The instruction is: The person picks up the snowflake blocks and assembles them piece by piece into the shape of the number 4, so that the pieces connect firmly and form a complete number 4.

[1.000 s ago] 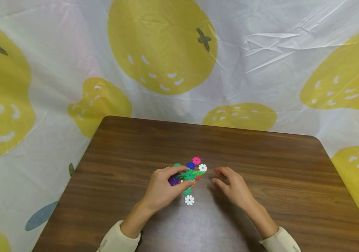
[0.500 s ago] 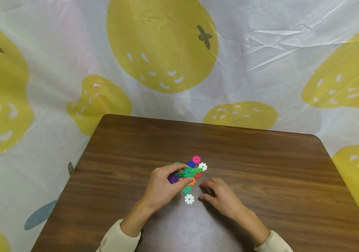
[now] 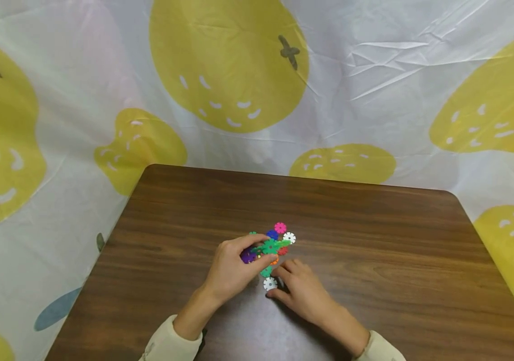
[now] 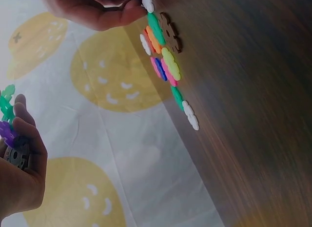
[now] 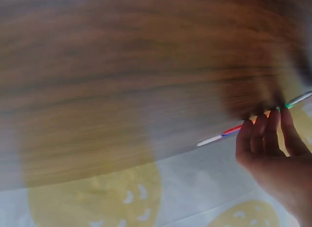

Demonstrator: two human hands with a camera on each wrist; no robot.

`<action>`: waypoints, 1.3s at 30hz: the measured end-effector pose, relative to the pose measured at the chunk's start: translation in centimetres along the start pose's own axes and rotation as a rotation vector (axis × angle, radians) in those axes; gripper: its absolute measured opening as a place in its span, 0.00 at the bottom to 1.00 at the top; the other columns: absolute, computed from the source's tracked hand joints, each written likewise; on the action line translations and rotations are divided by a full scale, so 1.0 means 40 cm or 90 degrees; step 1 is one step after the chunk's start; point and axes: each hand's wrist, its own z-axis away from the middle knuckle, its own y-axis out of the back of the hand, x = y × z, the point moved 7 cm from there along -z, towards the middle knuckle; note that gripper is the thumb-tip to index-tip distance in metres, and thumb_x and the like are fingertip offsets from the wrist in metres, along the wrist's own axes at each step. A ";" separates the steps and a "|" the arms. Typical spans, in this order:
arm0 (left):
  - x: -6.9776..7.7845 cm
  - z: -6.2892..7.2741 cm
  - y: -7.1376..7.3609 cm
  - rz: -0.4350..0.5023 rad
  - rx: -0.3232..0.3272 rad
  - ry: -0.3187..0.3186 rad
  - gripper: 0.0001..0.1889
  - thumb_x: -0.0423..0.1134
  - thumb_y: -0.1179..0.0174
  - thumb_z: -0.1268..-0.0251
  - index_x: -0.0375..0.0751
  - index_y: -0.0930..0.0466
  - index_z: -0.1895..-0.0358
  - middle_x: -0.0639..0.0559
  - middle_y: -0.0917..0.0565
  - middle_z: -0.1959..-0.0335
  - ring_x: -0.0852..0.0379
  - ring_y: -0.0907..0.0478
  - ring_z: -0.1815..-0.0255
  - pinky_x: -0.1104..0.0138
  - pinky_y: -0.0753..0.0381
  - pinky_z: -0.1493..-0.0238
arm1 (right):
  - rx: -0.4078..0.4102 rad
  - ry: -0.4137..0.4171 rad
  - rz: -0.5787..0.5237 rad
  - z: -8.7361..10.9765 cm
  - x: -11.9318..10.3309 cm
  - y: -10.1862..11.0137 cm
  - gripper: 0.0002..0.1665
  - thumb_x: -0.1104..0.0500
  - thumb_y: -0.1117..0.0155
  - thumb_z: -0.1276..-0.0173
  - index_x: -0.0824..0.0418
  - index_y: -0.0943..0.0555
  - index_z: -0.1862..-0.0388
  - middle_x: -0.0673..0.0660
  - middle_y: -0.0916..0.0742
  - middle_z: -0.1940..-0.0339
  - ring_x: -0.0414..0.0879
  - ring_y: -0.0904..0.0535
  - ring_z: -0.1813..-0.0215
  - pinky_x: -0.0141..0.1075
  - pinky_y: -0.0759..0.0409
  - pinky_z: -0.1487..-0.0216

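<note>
My left hand (image 3: 234,265) pinches a cluster of joined plastic snowflake discs, with a green disc (image 3: 271,246) facing up and a purple disc (image 3: 248,256) by the palm. In the left wrist view a dark disc (image 4: 18,156) sits in the same hand. My right hand (image 3: 302,290) is low at the table, thumb and index finger on either side of a flat white snowflake disc (image 3: 270,284). Just behind that disc lies a green one (image 3: 266,271), close to the right index finger. Some discs are hidden by the left hand.
Loose discs lie flat on the brown wooden table (image 3: 401,240): pink (image 3: 280,228), blue (image 3: 272,234), white (image 3: 289,237), red (image 3: 283,250) and orange (image 3: 275,259). In the left wrist view a yellow (image 4: 170,63) and a brown disc (image 4: 169,32) appear. A patterned cloth (image 3: 238,145) hangs behind.
My right hand has moved left and toward the front of the table, from beside the discs to the front white disc. The left hand stays nearly still with its cluster.
</note>
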 end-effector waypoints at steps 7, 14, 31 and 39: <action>-0.001 0.005 -0.002 0.006 0.000 -0.001 0.17 0.42 0.22 0.45 0.43 0.11 0.52 0.50 0.08 0.58 0.59 0.12 0.61 0.68 0.14 0.58 | -0.008 -0.017 -0.044 0.000 -0.010 0.000 0.17 0.52 0.21 0.41 0.55 0.16 0.57 0.48 0.16 0.61 0.43 0.25 0.55 0.41 0.26 0.54; -0.004 0.008 -0.003 0.032 -0.007 0.003 0.17 0.40 0.22 0.44 0.40 0.11 0.52 0.49 0.08 0.60 0.55 0.11 0.63 0.70 0.14 0.61 | -0.017 -0.093 -0.241 0.006 0.016 0.020 0.10 0.64 0.28 0.34 0.55 0.23 0.65 0.43 0.18 0.74 0.33 0.26 0.68 0.31 0.24 0.65; -0.004 0.008 -0.001 0.038 -0.005 -0.006 0.17 0.39 0.22 0.44 0.40 0.11 0.52 0.51 0.09 0.61 0.64 0.14 0.66 0.68 0.13 0.63 | 0.111 -0.176 -0.298 0.021 0.058 0.181 0.09 0.64 0.32 0.29 0.56 0.19 0.52 0.42 0.12 0.73 0.37 0.22 0.75 0.30 0.25 0.71; -0.005 0.007 0.001 0.028 0.000 -0.011 0.17 0.40 0.22 0.45 0.41 0.11 0.52 0.51 0.09 0.63 0.60 0.15 0.68 0.71 0.16 0.66 | 0.198 -0.175 -0.317 0.017 0.048 0.262 0.08 0.62 0.32 0.27 0.54 0.18 0.51 0.43 0.12 0.73 0.36 0.18 0.65 0.30 0.21 0.75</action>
